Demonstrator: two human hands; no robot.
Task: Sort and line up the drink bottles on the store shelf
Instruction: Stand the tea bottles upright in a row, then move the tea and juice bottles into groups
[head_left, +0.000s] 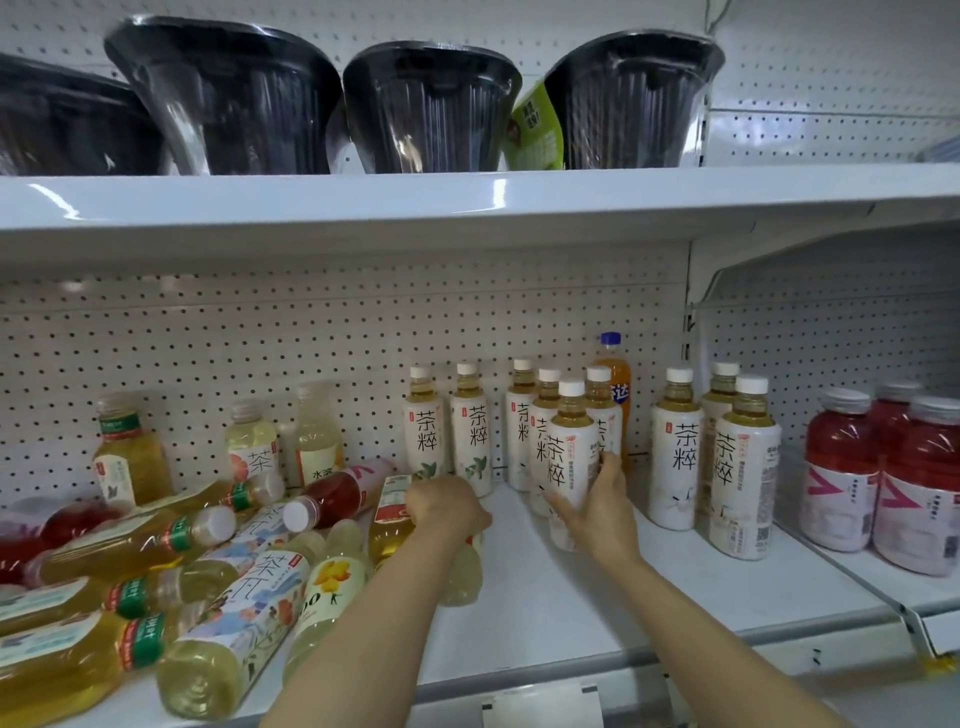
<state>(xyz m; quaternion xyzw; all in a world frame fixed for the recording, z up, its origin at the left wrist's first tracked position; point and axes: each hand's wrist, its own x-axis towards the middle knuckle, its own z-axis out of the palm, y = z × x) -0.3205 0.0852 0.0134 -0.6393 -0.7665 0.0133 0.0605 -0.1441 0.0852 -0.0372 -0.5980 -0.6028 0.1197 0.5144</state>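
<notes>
The right hand's fingers (605, 470) are curled round the lower body of a white-labelled tea bottle (569, 457), thumb on its near left side, holding it upright just in front of a tight cluster of the same tea (540, 431); the grip low on the body looks chosen to slide or set the bottle into that group without tipping it. The right hand (597, 506) reaches in from the shelf's front edge, towards the middle of the shelf (545, 597). The left hand (447, 506) shows its back to the camera, fingers bent over an amber bottle with a red-and-white label (392, 519); how firmly it grips I cannot tell, since the fingertips are hidden. That bottle stands at the right edge of the jumbled pile (171, 561) filling the shelf's left half, where bottles lie on their sides, so it is probably the next one to be pulled out. Two matching tea bottles (449, 431) stand at the back wall behind the left hand, and three more (717, 452) stand near the shelf's right end, suggesting rows by kind. Red drinks (883, 478) sit on the neighbouring shelf to the right.
</notes>
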